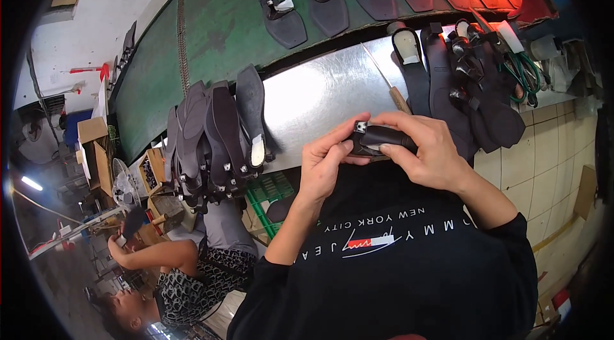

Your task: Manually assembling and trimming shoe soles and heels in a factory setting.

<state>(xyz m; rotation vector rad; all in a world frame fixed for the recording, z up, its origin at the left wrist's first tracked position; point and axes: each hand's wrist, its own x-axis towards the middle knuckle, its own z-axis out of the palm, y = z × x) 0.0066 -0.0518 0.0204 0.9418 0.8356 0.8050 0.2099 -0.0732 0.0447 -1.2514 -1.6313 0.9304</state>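
Close in front of my chest, both hands are closed around a black shoe heel (387,138). A small, pale, square end with dark spots shows at its upper left. My left hand (323,162) pinches the heel near that end between thumb and fingers. From the other side, my right hand (427,151) grips the dark body, its thumb pressed to the lower edge. Fingers cover part of the piece. Just beyond my hands, a wooden-handled awl-like tool (398,98) lies on the shiny metal tabletop (300,100).
A stack of dark soles with heels (214,126) hangs over the table's left edge. More black shoe parts (441,78) lie at right beside green cord (527,81). Soles with heel pieces (284,23) line the green conveyor belt (217,14). A co-worker (192,269) sits at left.
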